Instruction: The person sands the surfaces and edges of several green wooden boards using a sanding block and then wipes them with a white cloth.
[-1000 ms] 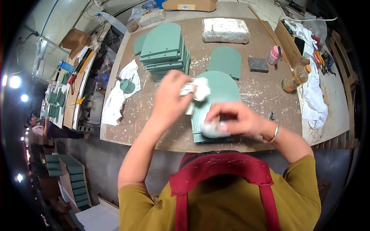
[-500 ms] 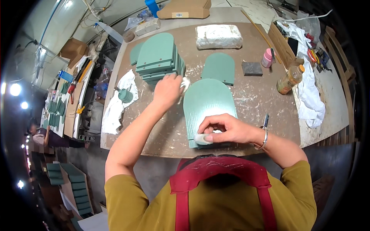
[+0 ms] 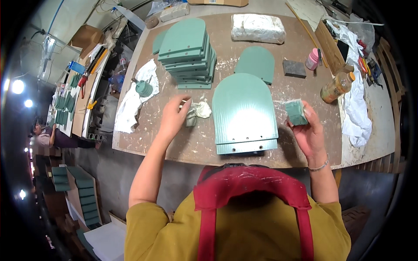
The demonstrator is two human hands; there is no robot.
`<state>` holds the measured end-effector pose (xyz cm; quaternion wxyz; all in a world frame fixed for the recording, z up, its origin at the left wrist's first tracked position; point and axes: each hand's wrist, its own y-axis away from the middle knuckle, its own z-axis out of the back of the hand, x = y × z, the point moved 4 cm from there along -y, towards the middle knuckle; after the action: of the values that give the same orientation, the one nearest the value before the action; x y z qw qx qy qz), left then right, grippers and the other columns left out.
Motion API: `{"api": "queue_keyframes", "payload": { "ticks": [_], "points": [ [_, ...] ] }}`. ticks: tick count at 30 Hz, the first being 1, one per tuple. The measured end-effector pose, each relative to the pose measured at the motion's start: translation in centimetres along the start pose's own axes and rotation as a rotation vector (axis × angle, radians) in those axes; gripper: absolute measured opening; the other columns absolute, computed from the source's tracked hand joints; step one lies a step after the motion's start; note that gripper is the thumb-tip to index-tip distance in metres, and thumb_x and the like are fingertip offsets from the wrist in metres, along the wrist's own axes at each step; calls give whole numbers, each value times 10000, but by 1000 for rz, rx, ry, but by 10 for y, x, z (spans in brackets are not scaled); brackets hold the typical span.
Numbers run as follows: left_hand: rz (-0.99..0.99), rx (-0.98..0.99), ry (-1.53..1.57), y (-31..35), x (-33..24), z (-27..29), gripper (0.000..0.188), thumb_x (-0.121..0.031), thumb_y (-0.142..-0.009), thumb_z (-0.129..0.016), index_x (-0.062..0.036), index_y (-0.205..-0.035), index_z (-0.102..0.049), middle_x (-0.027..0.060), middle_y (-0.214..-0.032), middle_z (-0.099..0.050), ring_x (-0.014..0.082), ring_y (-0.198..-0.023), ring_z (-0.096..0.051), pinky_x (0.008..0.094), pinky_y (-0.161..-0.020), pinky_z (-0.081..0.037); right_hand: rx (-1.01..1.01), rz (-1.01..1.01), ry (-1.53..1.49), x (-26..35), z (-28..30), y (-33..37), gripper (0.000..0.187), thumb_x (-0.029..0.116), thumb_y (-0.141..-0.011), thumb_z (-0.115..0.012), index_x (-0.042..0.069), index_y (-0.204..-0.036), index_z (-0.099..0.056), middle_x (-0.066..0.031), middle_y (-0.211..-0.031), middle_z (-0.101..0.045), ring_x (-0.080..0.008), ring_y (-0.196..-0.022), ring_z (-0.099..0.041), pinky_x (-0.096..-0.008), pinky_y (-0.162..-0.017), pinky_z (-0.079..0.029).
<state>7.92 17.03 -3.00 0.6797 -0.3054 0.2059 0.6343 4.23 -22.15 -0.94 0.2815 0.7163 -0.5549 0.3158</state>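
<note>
A green arch-shaped panel (image 3: 244,104) lies in front of me, its straight edge with several small holes toward me; another edge shows just beneath it. To its left, my left hand (image 3: 175,116) is closed on a crumpled white cloth (image 3: 200,110), fingers curled at the cloth's edge. My right hand (image 3: 310,130), right of the panel and apart from it, pinches a small square green pad (image 3: 296,113) with a whitish upper edge. Farther left stands a stack of similar green panels (image 3: 183,41). Another green panel (image 3: 256,63) lies beyond the front one.
A white wrapped block (image 3: 257,28) lies at the back. On the right are a dark grey block (image 3: 294,68), a pink bottle (image 3: 312,59) and an orange-capped bottle (image 3: 337,88). At left, a green round piece (image 3: 143,88) rests on a white cloth (image 3: 136,102). A person (image 3: 45,135) is far left.
My right hand has left the panel's near edge and moved right with the pad. My left hand and the cloth have come nearer, away from the stack. The view has shifted slightly.
</note>
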Motion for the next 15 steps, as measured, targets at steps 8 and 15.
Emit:
{"api": "queue_keyframes", "payload": {
  "ticks": [8,15],
  "points": [
    [133,259,124,56,-92,-22,398,-365,-940,-676,0,-821,-572,66,-697,-576,164,-663,-519,336,-633,-450,27,23,-84,-12,-29,-19,391,264,-961,-622,50,-1282,-565,-119,-1201,-625,-220,-1035,-604,-416,-965,-489],
    [512,362,692,71,-70,-35,273,-325,-938,-707,-72,-905,-608,-57,-693,-535,39,-607,-462,221,-530,-361,80,-7,-109,-15,-37,-19,326,259,-982,-591,31,-1215,-582,-78,-1130,-632,-171,-996,-583,-379,-943,-489]
  ]
}}
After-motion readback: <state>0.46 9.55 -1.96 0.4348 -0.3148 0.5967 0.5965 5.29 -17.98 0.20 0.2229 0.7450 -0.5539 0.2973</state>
